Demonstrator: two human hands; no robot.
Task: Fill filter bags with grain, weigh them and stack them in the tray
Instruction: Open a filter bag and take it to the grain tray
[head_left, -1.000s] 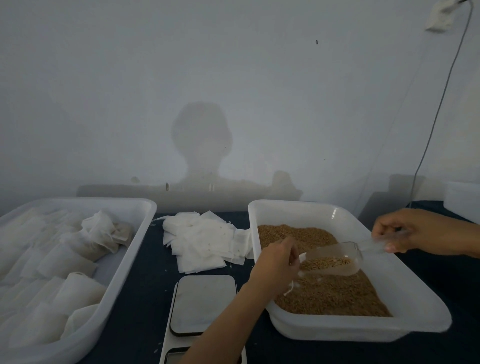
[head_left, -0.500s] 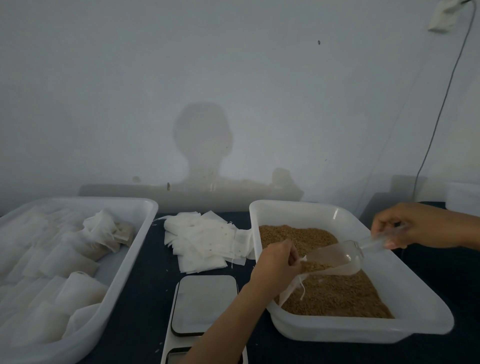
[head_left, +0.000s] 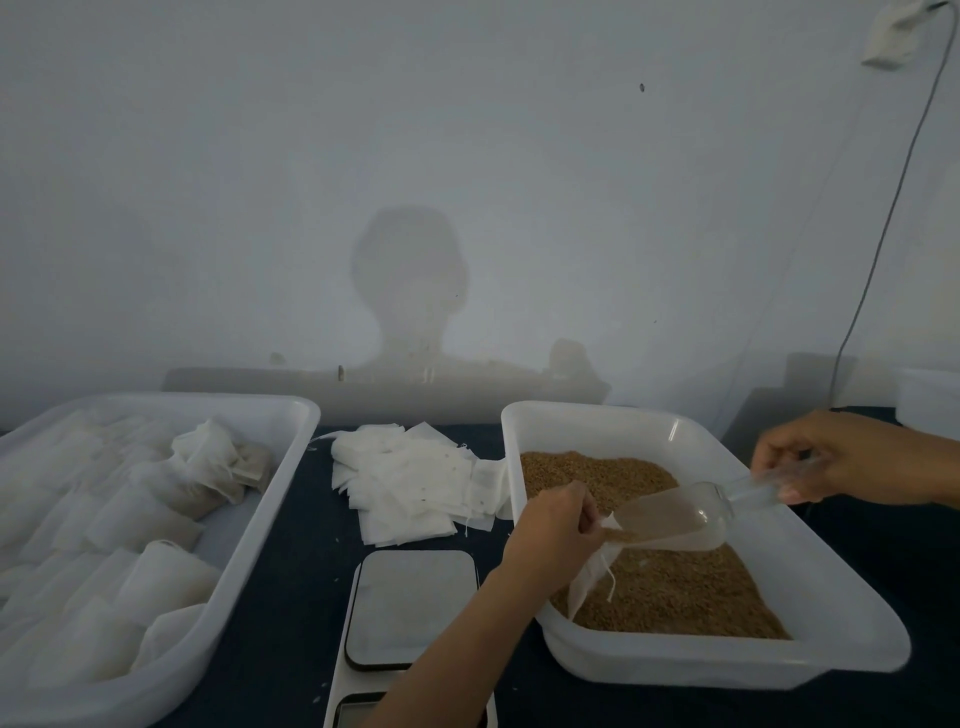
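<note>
My left hand (head_left: 558, 525) pinches the mouth of a white filter bag (head_left: 589, 577) that hangs over the brown grain (head_left: 675, 592) in the right-hand white tub (head_left: 779, 660). My right hand (head_left: 841, 457) grips the handle of a clear plastic scoop (head_left: 675, 514), tilted down with its mouth at the bag's opening. A little grain lies at the scoop's lip. The left white tray (head_left: 270, 499) holds several filled bags (head_left: 156, 571). A scale (head_left: 410, 603) with a grey platform stands at the front centre.
A heap of flat empty filter bags (head_left: 410, 483) lies on the dark table between the two tubs, behind the scale. A white container (head_left: 930, 400) stands at the far right edge. A cable (head_left: 883, 234) runs down the wall at the right.
The scoop has tipped further down toward the bag and its grain has mostly run out. The bag now hangs lower beneath my left hand.
</note>
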